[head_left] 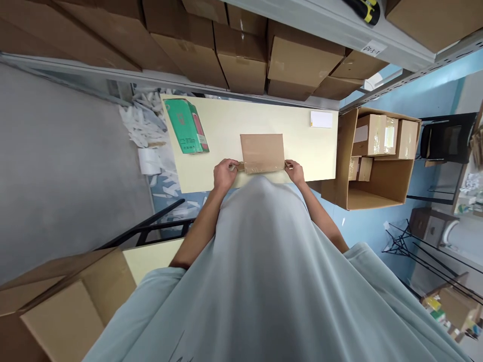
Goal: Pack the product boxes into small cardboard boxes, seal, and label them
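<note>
A small brown cardboard box lies on the cream tabletop, close against my body. Along its near edge runs a shiny band of clear packing tape. At the box's left end, my left hand is closed in a pinch on a tan strip that looks like the end of this tape. My right hand pinches at the opposite end, at the near right corner, where a short piece of the tape seems to stick out. The exact contact under the fingertips is too small to make out.
A green carton rests on the table's left, a white label pad at the back right. Right of the table stands a large open box holding several smaller boxes. A shelf with cartons overhangs the far side. Paper scraps lie left.
</note>
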Tool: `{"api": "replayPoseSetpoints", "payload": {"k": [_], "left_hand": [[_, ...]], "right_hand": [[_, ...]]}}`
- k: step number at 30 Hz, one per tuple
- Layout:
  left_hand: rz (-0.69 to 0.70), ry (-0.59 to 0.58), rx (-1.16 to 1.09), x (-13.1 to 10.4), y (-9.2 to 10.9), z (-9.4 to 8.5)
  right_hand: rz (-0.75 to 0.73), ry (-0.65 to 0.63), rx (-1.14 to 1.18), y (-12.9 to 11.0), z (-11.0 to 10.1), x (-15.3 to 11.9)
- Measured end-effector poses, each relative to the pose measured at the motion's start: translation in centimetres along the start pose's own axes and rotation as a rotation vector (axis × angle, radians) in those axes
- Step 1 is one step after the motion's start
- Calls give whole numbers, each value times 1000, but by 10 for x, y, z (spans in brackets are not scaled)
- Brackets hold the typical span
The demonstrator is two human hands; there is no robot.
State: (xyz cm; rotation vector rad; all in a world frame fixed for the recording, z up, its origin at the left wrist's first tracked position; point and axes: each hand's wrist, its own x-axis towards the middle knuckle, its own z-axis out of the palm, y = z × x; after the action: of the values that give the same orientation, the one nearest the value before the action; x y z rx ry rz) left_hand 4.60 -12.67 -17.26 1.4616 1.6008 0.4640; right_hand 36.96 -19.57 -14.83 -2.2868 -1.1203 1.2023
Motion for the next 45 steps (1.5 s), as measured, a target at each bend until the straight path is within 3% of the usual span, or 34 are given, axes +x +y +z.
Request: {"api": "replayPoseSetpoints", "payload": {"k": [7,11,16,22,31,38,45], "left_hand": [[52,-15,-3,-5,8,-7],[98,116,-115,-6,31,-19],[51,245,-246,2,71,-38],[80,249,-158,23,96,-52],[144,211,-82,12,110,-51],[351,143,34,-11,120,-45],[360,119,82,-24,122,-34]], "right_hand": [[-87,-12,15,-6,-5,-3],[-166,-11,128,-18,-21,-6],[-140,-100,362,-36,-29,-7],[-25,-167,456,-47,-17,-8],[22,-147,468,-46,-8,-2],[0,-139,420,-45,-11,9],[-3,-139,451,-36,-10,8]]}}
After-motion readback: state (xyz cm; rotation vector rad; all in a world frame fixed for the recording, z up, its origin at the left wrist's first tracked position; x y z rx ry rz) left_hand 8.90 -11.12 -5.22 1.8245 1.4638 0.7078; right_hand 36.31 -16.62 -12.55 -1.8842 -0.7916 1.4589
